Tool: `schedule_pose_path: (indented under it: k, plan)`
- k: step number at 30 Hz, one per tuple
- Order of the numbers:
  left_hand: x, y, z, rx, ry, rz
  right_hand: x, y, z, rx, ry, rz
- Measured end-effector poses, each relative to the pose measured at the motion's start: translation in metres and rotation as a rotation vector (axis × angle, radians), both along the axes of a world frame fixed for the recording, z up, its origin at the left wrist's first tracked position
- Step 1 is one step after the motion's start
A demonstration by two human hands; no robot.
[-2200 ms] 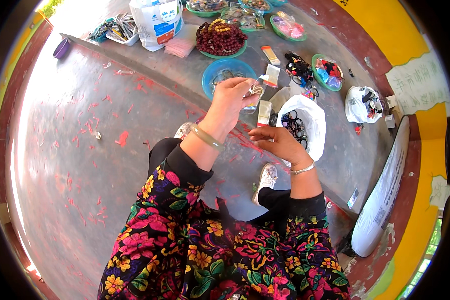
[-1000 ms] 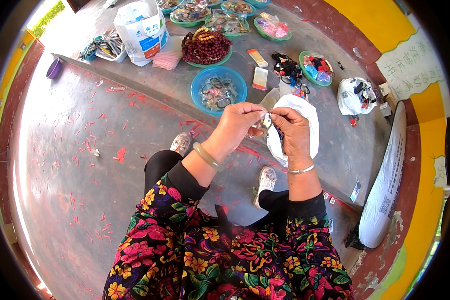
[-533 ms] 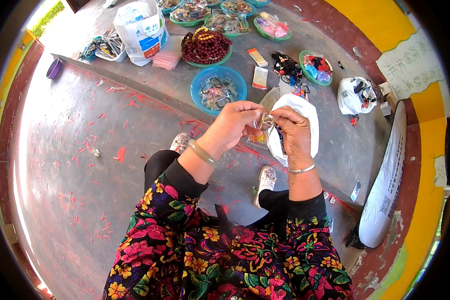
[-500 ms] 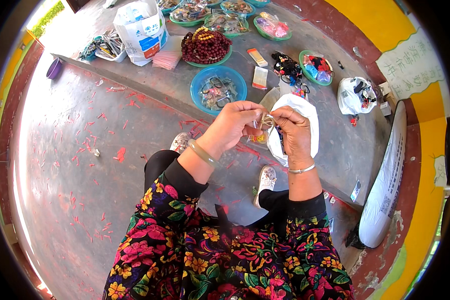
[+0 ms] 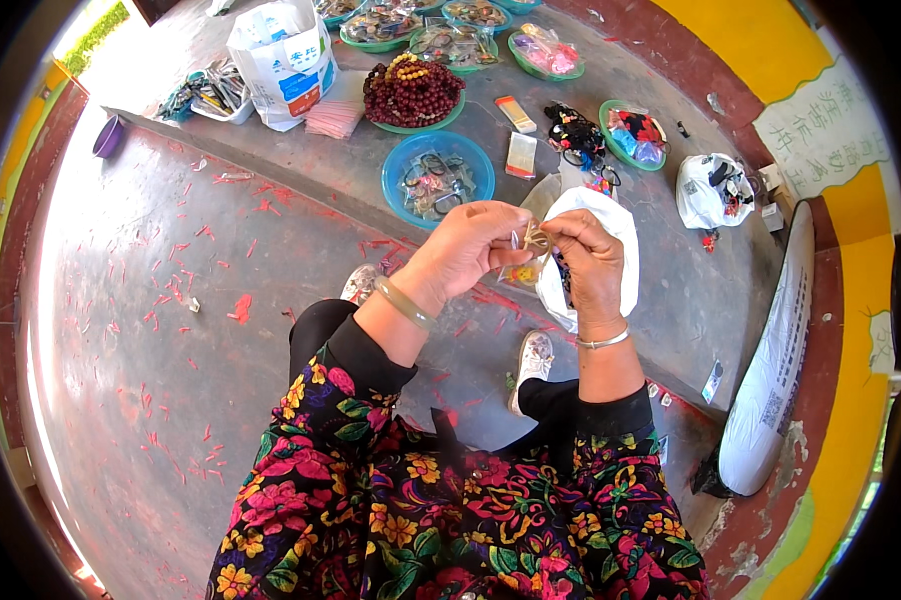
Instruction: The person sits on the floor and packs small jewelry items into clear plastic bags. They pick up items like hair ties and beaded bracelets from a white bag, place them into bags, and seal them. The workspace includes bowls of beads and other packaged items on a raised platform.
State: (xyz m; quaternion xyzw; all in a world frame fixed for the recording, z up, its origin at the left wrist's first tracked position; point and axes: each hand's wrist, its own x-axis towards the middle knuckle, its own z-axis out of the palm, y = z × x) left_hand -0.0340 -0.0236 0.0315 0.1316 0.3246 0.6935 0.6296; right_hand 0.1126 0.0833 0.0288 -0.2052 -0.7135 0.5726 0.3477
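While raised together above the knees, left hand (image 5: pixel 466 250) and right hand (image 5: pixel 591 262) meeting, fingers (image 5: pixel 516 238) pinched narrow on a small clear packet (image 5: pixel 533 250) held close for fine work; blue bowl (image 5: pixel 438 178) within easy reach beyond.

White-blue printed sack (image 5: pixel 281 55) top left; white paper sign (image 5: pixel 821 130) on yellow wall, right.

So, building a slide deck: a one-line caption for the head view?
Both hands, left hand and right hand, pinch a small clear packet above a blue bowl.
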Motion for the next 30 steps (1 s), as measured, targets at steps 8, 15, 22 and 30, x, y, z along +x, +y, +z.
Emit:
schedule_pose_path:
  k: [8,15,22,30]
  plan:
    - [0.005,0.004,-0.009,-0.05,0.114,0.062,0.0,0.002,-0.003,0.11,-0.031,0.02]
    - [0.005,0.005,-0.01,-0.004,0.249,0.172,-0.002,0.004,0.005,-0.278,0.079,0.027]
    - [0.017,0.009,-0.009,-0.028,0.437,0.171,-0.004,0.003,-0.006,-0.387,0.024,0.034]
    - [0.019,0.009,-0.009,-0.005,0.452,0.169,-0.003,0.002,-0.007,-0.291,-0.009,-0.021]
